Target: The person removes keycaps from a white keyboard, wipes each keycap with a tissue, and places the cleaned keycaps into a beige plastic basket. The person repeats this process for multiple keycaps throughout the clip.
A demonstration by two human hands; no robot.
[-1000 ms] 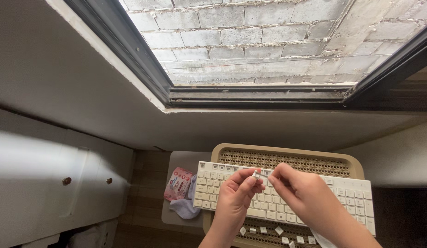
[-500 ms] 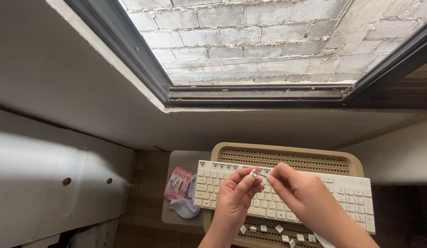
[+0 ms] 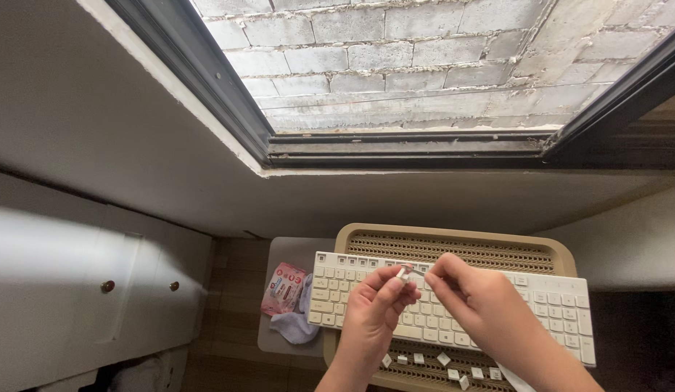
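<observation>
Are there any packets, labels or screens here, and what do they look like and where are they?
Soft packet: lies on the grey surface left of the white keyboard, flat, roughly rectangular, pink and red with small white patches; a crumpled pale cloth lies against its near edge.
Screens, signs: none in view.

The keyboard point(image 3: 453, 308) is smooth white plastic with a soft sheen. Beneath it the tan basket point(image 3: 453, 243) looks like matt moulded plastic with a ribbed, perforated face. Loose keycaps point(image 3: 442, 358) just before the keyboard are the same smooth plastic. Left of the keyboard lie a glossy pink film packet point(image 3: 283, 289) and a soft crumpled cloth point(image 3: 294, 328). Beyond the keyboard, the block wall point(image 3: 424, 58) is rough and grey, the window frame point(image 3: 410, 149) dark matt metal.
</observation>
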